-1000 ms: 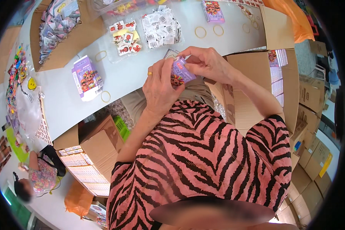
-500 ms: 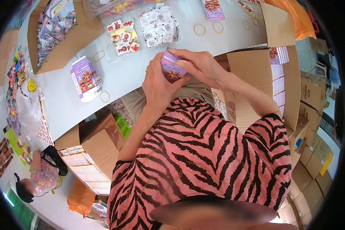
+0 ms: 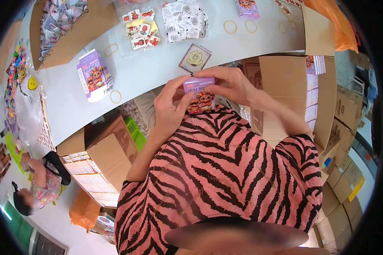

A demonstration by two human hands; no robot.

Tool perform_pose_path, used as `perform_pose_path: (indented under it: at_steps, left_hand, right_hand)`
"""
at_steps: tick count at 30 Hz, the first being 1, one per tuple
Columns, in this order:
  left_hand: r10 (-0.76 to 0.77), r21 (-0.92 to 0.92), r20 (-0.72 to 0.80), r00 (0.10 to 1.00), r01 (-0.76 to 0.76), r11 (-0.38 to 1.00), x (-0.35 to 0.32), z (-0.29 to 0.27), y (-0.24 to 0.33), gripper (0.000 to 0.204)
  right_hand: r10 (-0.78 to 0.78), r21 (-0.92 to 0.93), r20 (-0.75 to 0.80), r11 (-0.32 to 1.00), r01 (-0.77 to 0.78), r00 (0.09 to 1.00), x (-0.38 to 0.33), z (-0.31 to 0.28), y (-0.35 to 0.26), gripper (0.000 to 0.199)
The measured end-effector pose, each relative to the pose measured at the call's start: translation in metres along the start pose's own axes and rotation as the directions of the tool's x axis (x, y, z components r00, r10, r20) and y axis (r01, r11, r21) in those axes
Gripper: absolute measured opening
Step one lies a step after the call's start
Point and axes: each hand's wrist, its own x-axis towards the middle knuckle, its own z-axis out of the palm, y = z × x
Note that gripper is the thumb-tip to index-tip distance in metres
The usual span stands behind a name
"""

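A small purple cardboard box (image 3: 201, 102) with cartoon figures on its front is between my two hands, close to my body at the table's near edge. My left hand (image 3: 171, 100) grips its left side, with fingers bent over the top. From the right, my right hand (image 3: 234, 86) pinches its upper edge with thumb and fingers. Just beyond the box's top is a square tag (image 3: 195, 58) with a yellow cartoon figure and a short black cord. The cord meets the fingertips of my left hand; whether it runs into the box is hidden.
A second purple box (image 3: 93, 78) stands at the left among rubber bands (image 3: 115, 97). Farther back are bagged picture cards (image 3: 143, 29), white packets (image 3: 185, 21) and another purple box (image 3: 247, 8). Open cartons (image 3: 283, 85) flank me. Another person (image 3: 44, 182) is at lower left.
The purple box has come down toward my body and its front now faces up. The square tag with its cord has come into sight beyond it. The view has shifted slightly.
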Motion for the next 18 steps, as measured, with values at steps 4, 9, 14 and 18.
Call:
perform_pose_path:
  at_steps: [4, 9, 14, 18]
  left_hand:
    - [0.122, -0.030, 0.004, 0.993, -0.121, 0.992, -0.006, 0.001, -0.018, 0.029]
    - [0.112, -0.187, 0.034, 0.993, -0.104, 0.977, -0.005, -0.002, -0.027, 0.028]
    - [0.135, -0.077, 0.049, 0.990, -0.131, 0.988, -0.004, -0.008, -0.020, 0.031]
    - [0.123, -0.198, -0.123, 0.985, -0.146, 0.969, -0.001, -0.020, 0.001, 0.038]
  right_hand:
    - [-0.128, -0.032, -0.109, 0.992, 0.126, 0.986, -0.012, 0.016, 0.007, 0.035]
    - [-0.035, 0.071, -0.130, 0.997, 0.044, 0.991, -0.014, 0.020, 0.004, 0.030]
    - [0.011, 0.165, -0.138, 0.986, 0.012, 0.990, -0.011, 0.021, 0.004, 0.029]
    - [0.170, 0.221, -0.404, 0.972, -0.084, 0.899, -0.005, -0.030, 0.023, 0.032]
